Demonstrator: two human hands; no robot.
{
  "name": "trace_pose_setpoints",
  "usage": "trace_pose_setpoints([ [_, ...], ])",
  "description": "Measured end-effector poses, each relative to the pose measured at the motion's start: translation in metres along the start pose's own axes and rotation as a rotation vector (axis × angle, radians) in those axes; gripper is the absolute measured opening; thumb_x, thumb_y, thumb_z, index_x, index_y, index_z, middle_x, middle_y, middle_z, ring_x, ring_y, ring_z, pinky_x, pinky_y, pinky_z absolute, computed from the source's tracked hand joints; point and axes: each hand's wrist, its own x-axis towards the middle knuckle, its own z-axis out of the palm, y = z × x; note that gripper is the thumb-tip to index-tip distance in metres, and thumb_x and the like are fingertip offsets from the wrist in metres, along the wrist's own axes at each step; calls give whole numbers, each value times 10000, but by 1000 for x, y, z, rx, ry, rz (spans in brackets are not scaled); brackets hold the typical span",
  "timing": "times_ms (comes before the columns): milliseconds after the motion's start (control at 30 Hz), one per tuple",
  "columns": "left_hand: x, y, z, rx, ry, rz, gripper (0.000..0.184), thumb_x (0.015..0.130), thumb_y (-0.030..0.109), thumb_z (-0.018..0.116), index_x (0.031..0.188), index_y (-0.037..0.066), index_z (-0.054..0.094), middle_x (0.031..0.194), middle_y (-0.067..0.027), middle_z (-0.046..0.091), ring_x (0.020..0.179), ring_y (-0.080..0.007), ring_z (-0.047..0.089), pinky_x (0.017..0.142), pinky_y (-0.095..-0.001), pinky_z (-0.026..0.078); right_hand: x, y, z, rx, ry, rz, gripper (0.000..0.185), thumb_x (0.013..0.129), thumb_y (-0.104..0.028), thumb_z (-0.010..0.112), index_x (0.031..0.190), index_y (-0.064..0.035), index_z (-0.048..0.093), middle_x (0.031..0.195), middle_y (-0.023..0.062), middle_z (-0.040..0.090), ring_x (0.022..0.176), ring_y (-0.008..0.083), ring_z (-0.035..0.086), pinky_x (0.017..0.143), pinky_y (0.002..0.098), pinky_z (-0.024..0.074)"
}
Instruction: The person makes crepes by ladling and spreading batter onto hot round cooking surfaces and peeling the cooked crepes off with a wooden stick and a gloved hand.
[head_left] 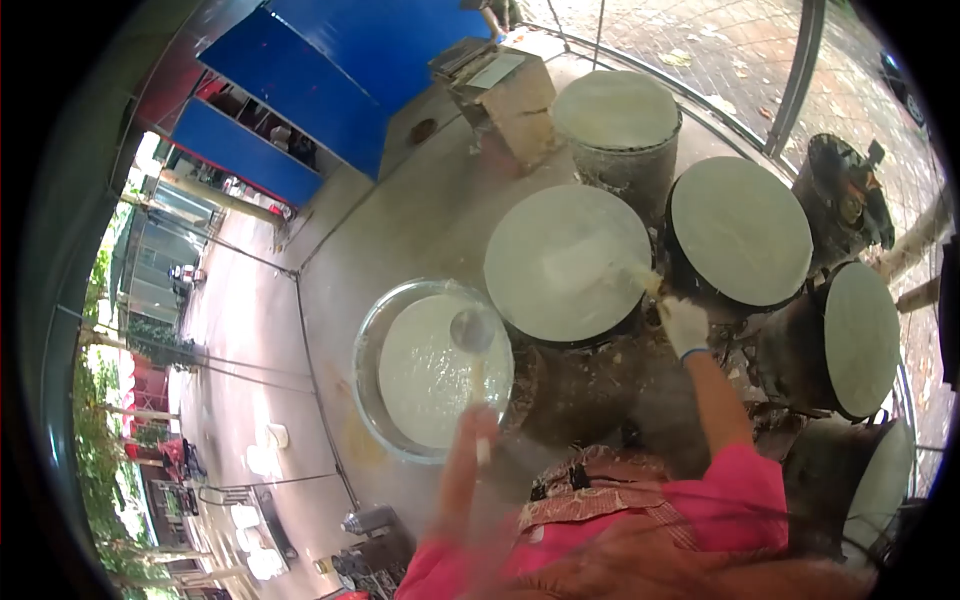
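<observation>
My left hand [476, 428] is closed round the pale handle of a ladle [472, 330]. The ladle's round bowl hangs over a wide metal basin [366, 372] of white, wet batter [425, 380]. My right hand [685, 326], in a white glove, is closed on a short-handled tool [650, 281] at the right edge of a round griddle [515, 255]. Motion blur smears that tool's head, so I cannot tell whether it is a brush or a scraper. A whiter, blurred patch [578, 262] lies on the middle of this griddle.
More round, pale-topped griddles on drums stand around me: one at the back [615, 110], one at right [740, 230], others at far right [862, 340] and lower right [880, 495]. A cardboard box [520, 105] stands behind, near blue panels [300, 90]. A person's arm shows at the top.
</observation>
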Motion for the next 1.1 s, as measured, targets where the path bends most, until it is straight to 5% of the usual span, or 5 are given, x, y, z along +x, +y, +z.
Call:
trace_pose_setpoints([
  [333,106,-49,107,662,223,442,185,877,158,537,788,115,381,531,14,344,402,-83,345,341,-228,268,-89,-49,-27,29,-271,129,202,859,-335,557,826,-157,646,695,139,631,642,324,631,580,449,501],
  [533,78,-13,65,184,-104,-370,337,896,316,558,663,121,413,491,23,356,334,-78,297,298,-231,245,-127,-121,-54,307,-10,166,193,832,-374,597,822,-190,653,657,109,603,616,307,619,558,431,484],
  [600,33,-23,58,432,34,-201,440,918,445,502,629,125,412,463,38,345,320,-70,287,295,-226,251,-143,-119,-75,217,45,133,210,815,-393,618,821,-185,652,688,101,610,610,299,614,549,418,480],
  [1000,-18,-54,38,0,-71,-1044,410,968,389,418,674,107,368,484,33,347,364,-84,331,338,-233,298,-271,-148,-129,494,194,561,280,759,-266,721,986,-112,668,851,120,670,736,300,648,660,378,522],
  [1100,-36,-94,51,743,-213,-701,290,989,352,383,814,163,517,513,75,320,370,-55,335,326,-204,279,-326,-132,-154,511,-31,837,339,809,-416,628,1021,-153,660,904,113,672,805,316,649,721,403,516],
])
